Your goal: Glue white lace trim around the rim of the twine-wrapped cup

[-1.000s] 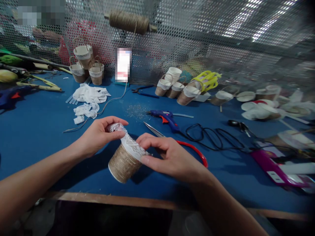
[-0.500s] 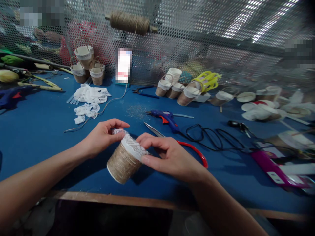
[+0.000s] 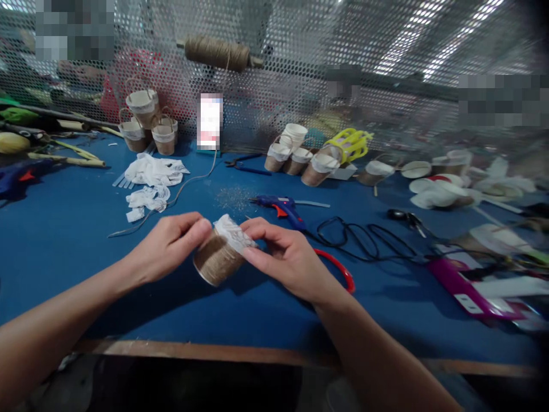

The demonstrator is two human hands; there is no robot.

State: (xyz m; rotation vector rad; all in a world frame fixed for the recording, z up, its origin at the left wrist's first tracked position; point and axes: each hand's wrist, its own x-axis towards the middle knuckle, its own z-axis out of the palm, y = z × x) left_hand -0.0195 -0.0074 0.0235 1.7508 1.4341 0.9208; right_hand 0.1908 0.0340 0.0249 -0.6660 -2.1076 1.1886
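Twine-wrapped cup (image 3: 218,262) tilted btwn both grips, long axis approx 7-to-1 o'clock, lace rim (image 3: 229,230) at 1. My R grip (image 3: 288,254) clamps rim, abt 3; L grip (image 3: 174,246) touching at 10, can't tell if clamped.

Blue-handled pliers (image 3: 254,170) near a lit screen (image 3: 210,122) — yellow openwork piece (image 3: 350,146) farther right

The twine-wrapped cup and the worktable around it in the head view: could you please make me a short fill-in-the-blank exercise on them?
1. The left hand and the ____ hand both touch the twine-wrapped cup.
2. The lace band on that cup is coloured ____.
3. The glue gun beyond the hands has a ____ trigger.
4. The table top is ____.

Missing words: right; white; red; blue.
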